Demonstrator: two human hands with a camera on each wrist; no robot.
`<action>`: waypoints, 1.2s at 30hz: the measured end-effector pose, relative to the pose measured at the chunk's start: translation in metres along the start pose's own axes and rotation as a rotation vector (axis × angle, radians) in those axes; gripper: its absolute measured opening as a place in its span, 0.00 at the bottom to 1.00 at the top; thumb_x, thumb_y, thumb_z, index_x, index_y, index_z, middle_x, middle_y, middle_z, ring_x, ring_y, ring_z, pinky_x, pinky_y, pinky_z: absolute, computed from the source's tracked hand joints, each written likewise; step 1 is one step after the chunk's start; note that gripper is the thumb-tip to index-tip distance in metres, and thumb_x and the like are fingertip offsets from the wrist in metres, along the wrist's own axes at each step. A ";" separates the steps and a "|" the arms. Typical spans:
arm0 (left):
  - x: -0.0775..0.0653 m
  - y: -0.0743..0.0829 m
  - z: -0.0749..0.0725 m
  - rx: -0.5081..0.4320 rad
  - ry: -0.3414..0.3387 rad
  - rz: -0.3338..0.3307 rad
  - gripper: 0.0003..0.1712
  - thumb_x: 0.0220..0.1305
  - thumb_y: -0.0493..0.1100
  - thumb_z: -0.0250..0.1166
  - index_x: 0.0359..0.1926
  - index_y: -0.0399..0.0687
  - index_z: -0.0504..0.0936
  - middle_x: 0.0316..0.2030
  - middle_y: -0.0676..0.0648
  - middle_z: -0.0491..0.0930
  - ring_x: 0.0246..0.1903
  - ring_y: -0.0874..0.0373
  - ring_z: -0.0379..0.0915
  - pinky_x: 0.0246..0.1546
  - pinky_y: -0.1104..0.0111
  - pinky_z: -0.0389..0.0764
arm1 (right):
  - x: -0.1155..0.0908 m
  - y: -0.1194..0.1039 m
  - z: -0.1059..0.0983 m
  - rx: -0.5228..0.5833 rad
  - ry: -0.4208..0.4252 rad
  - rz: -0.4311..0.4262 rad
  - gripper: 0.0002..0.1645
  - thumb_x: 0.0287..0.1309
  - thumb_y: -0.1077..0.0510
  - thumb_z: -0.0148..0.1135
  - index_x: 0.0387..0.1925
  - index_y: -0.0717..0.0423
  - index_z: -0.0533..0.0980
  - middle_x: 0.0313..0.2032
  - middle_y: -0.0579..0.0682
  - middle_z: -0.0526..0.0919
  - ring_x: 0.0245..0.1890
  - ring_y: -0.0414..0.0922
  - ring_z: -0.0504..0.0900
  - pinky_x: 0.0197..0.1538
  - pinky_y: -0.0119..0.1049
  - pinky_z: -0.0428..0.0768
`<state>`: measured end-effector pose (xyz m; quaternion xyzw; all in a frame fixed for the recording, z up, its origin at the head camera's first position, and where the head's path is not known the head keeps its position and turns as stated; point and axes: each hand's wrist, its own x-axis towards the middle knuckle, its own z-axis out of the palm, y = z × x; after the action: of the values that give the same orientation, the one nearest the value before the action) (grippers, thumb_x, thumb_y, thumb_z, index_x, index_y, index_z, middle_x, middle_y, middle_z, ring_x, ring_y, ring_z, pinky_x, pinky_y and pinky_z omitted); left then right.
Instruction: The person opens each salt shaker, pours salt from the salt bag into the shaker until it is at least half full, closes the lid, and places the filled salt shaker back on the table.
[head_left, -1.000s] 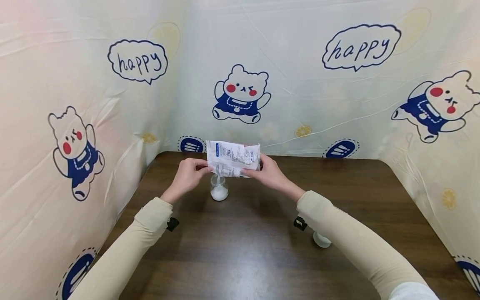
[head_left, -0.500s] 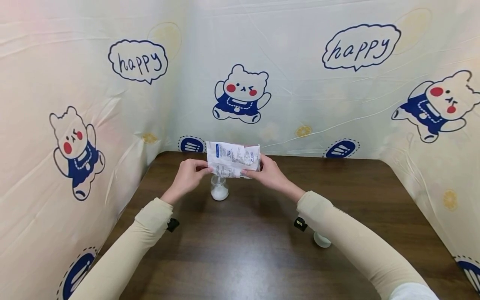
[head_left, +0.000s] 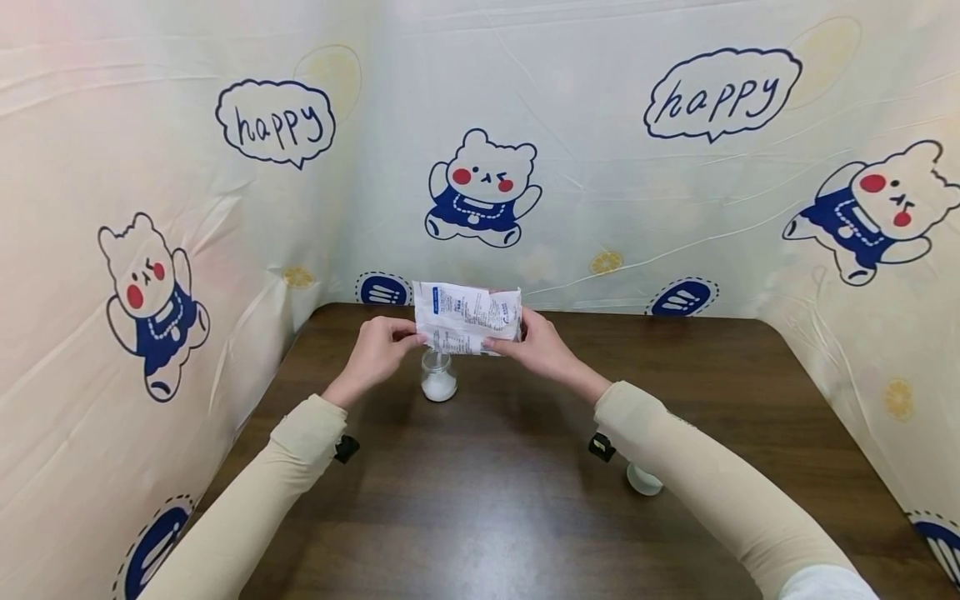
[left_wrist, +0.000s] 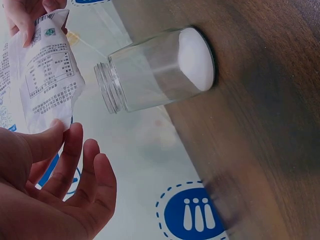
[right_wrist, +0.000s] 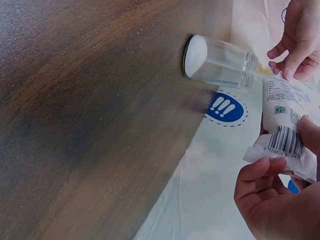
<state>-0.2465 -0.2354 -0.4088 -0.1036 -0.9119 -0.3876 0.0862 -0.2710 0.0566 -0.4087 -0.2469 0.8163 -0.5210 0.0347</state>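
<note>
A white plastic bag (head_left: 468, 317) with blue and black print is held tilted above the table by both hands. My left hand (head_left: 381, 348) pinches its left corner between thumb and index finger, the other fingers loosely bent in the left wrist view. At the opposite end my right hand (head_left: 542, 343) grips it, thumb on the near face, beside the barcode in the right wrist view. Under the bag's left end stands an open glass jar (left_wrist: 145, 75), with white powder (left_wrist: 196, 60) covering its bottom. A faint white trickle (right_wrist: 261, 73) shows at the jar's mouth.
On the brown wooden table (head_left: 480, 467), a pale round object (head_left: 644, 479) sits partly hidden under my right sleeve. Small white specks dot the tabletop in the right wrist view. Printed cloth (head_left: 585, 150) encloses the table at the back and sides.
</note>
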 end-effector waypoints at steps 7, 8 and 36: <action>0.000 -0.001 -0.002 0.004 0.007 0.007 0.08 0.70 0.35 0.72 0.47 0.36 0.91 0.42 0.40 0.89 0.35 0.47 0.79 0.37 0.60 0.78 | 0.001 -0.002 0.001 0.000 -0.002 -0.001 0.30 0.66 0.57 0.74 0.66 0.53 0.74 0.57 0.52 0.85 0.49 0.48 0.87 0.46 0.42 0.85; 0.000 0.000 -0.002 0.004 0.008 0.010 0.08 0.70 0.35 0.72 0.46 0.36 0.91 0.42 0.40 0.89 0.35 0.47 0.78 0.37 0.59 0.78 | 0.001 -0.002 0.001 0.000 -0.002 -0.001 0.29 0.66 0.57 0.74 0.66 0.53 0.74 0.57 0.52 0.85 0.49 0.48 0.87 0.46 0.42 0.85; 0.001 -0.002 0.000 -0.003 0.004 0.003 0.09 0.70 0.36 0.71 0.47 0.36 0.91 0.43 0.40 0.89 0.36 0.45 0.78 0.35 0.61 0.76 | 0.001 -0.002 0.000 -0.004 0.001 -0.001 0.32 0.66 0.57 0.75 0.68 0.51 0.73 0.58 0.52 0.85 0.49 0.48 0.87 0.46 0.42 0.85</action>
<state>-0.2481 -0.2367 -0.4099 -0.1044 -0.9109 -0.3892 0.0882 -0.2716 0.0552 -0.4068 -0.2473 0.8171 -0.5197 0.0335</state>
